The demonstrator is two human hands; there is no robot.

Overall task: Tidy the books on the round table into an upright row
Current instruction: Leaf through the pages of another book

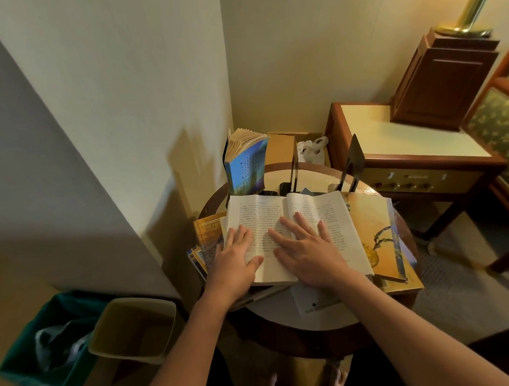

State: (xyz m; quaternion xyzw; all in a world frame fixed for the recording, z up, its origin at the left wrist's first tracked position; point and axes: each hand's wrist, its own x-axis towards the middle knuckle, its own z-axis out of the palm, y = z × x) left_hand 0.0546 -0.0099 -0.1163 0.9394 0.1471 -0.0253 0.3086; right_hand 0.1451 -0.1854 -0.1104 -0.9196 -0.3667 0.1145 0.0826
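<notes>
An open book (324,218) with printed pages lies flat on top of other books on the round table (286,320). My left hand (237,260) rests flat on its left page, fingers straight. On the right page and the middle fold lies my right hand (305,249), fingers spread. A blue book (247,170) stands upright at the table's far left, its pages fanned. Two dark bookends (352,165) stand at the back. A yellow book (377,238) lies under the open one on the right, and thin orange books (208,235) stick out on the left.
Two waste bins, one teal (35,356) and one beige (133,328), stand on the floor to the left. A wooden side table (409,139) with a cabinet is at the right, a cardboard box (286,148) behind the round table. A pen and paper (309,300) lie near the front.
</notes>
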